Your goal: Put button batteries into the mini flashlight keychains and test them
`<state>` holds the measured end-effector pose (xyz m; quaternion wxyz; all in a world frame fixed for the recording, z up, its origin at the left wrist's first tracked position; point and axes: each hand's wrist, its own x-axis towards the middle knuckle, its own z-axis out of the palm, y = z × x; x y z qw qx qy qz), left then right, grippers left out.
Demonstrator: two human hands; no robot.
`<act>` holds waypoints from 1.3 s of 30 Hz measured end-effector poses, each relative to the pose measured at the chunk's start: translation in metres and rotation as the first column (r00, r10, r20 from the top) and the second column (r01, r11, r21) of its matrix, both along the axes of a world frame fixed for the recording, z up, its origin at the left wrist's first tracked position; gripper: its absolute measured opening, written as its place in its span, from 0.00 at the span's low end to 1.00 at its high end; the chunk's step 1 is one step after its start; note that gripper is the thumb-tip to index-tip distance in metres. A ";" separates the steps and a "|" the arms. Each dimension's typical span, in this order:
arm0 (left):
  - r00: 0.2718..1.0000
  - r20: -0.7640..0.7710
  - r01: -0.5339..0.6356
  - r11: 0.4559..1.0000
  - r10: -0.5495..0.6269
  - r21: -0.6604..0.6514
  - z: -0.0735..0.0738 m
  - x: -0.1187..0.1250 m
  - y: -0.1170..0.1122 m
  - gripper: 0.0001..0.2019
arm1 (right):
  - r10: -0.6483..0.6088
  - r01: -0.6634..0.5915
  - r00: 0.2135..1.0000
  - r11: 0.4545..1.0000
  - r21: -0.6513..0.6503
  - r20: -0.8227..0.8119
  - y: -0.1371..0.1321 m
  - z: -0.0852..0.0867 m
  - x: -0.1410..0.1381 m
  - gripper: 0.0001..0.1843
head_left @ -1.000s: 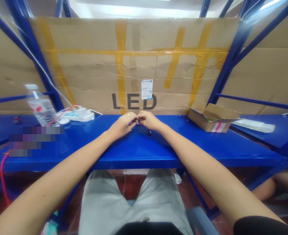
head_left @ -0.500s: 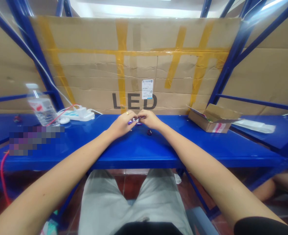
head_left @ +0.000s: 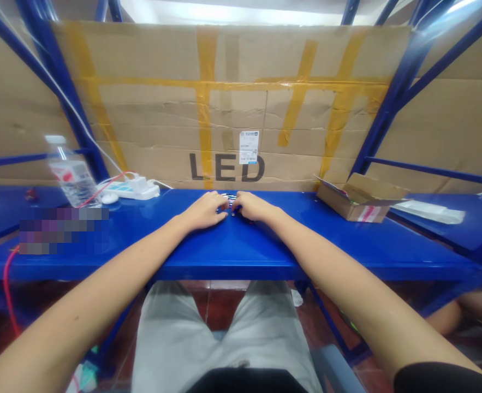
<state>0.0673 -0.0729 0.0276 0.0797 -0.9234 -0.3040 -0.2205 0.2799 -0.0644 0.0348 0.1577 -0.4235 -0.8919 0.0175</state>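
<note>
My left hand (head_left: 206, 211) rests on the blue table, its fingers curled at the left end of a small shiny silver-and-purple object (head_left: 231, 200). Its thumb points right, a little apart from the fingers. Facing it, my right hand (head_left: 254, 207) has its fingers bent in a pinch at the object's right side. The fingers hide most of the object, so its kind is unclear. A tiny bright bit (head_left: 233, 214) shows just below, between the two hands.
The blue table (head_left: 224, 245) backs onto a taped cardboard sheet (head_left: 154, 125). An opened carton (head_left: 353, 199) stands right. At left are a water bottle (head_left: 71, 174), a white power strip (head_left: 132, 188), a red cable (head_left: 6, 289) and a blurred-out patch. Blue posts rise at both sides.
My right hand has come down and nearer, over where a small dark purple piece lay; that piece is now mostly hidden. My left thumb has moved away from the shiny object. The view has shifted slightly.
</note>
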 end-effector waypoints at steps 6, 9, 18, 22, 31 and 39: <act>0.996 0.088 0.028 0.999 -0.025 -0.030 0.001 0.003 -0.002 0.04 | 0.013 -0.079 0.953 0.975 -0.207 -0.302 0.013 -0.006 -0.001 0.15; 0.979 0.204 0.018 0.998 -0.006 -0.055 0.004 0.003 -0.006 0.06 | -0.031 -0.131 0.888 0.940 -0.316 -0.460 0.016 -0.007 0.000 0.12; 0.955 0.296 0.003 0.998 0.014 -0.055 0.007 0.003 -0.008 0.08 | 0.024 -0.238 0.828 0.920 -0.312 -0.561 0.008 -0.003 -0.002 0.09; 0.947 0.318 -0.025 0.998 0.042 -0.055 0.006 -0.001 -0.004 0.07 | 0.049 -0.163 0.885 0.964 -0.210 -0.464 0.009 -0.006 -0.004 0.11; 0.957 0.290 0.001 0.995 0.029 -0.102 0.005 -0.002 -0.003 0.06 | 0.118 -0.130 0.950 0.991 -0.021 -0.287 0.006 -0.006 -0.003 0.16; 0.965 0.263 0.022 0.992 0.011 -0.125 0.003 -0.001 0.000 0.06 | 0.091 -0.087 0.990 0.995 0.041 -0.109 0.000 0.000 -0.001 0.20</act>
